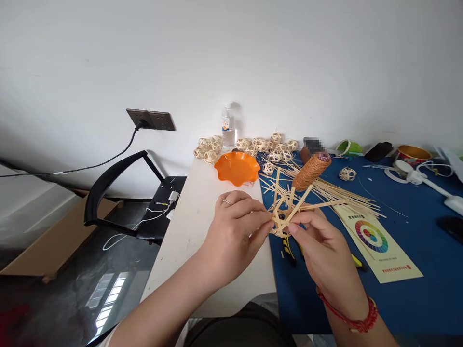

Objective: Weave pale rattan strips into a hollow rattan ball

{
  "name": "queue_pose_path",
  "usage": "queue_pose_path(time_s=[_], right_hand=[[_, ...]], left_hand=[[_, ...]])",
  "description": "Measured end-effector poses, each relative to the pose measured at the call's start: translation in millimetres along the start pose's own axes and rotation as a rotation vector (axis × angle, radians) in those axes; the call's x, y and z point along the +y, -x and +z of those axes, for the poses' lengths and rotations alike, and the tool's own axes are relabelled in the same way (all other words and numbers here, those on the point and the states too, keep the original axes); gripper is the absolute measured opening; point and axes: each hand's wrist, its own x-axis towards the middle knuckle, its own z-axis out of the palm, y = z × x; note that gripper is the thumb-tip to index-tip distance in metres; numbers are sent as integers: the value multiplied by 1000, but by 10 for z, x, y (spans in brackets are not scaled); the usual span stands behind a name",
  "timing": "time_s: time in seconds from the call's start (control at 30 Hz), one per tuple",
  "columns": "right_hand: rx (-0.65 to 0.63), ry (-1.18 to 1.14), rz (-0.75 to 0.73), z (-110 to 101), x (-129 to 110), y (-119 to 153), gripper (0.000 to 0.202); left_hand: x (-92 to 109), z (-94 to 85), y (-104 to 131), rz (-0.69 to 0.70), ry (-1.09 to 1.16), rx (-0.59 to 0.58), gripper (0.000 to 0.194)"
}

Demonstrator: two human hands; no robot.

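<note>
Between my hands is a half-woven ball of pale bamboo strips (282, 218), with several loose strip ends sticking up and out to the right. My left hand (240, 231) pinches its left edge between thumb and fingers. My right hand (321, 243), with a red braided bracelet at the wrist, pinches its right side by the thumb and fingertips. Under the weave lie yellow-and-black handles (288, 249) of a tool, partly hidden by my right hand. Behind it a bundle of loose bamboo strips (347, 195) is spread over the blue mat.
An orange wavy-rimmed dish (237, 168) stands ahead, with finished woven balls (259, 144) and a water bottle (227, 127) behind. A twine-wrapped cylinder (311, 172) leans on the strips. A colour-wheel card (379, 246) lies right. A black chair (115, 183) stands left.
</note>
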Motion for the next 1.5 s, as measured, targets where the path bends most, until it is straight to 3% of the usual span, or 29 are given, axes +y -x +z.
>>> queue_pose_path(time_s=[0.13,0.4,0.8,1.07,1.17,1.27,1.4,1.5], right_hand=[[-68,-63,58,-4,-84,-1,10],[-18,118,-173,0,-165,26,8],[107,229,-354,40,-67,43,23],[132,178,-304,44,32,19,22],[160,144,-271,44,64,32,21],[187,112,-257,48,81,56,21],[227,40,-199,80,122,109,16],[254,-59,-103,129,174,164,11]], left_hand=[[24,-24,3,53,-88,-9,10],[37,20,47,147,-209,101,16],[51,139,173,43,-51,116,27],[83,193,202,-20,5,150,34],[94,208,219,-90,66,171,33],[132,252,242,-226,178,270,34],[236,385,270,-441,552,429,47],[328,497,271,-601,850,349,55]])
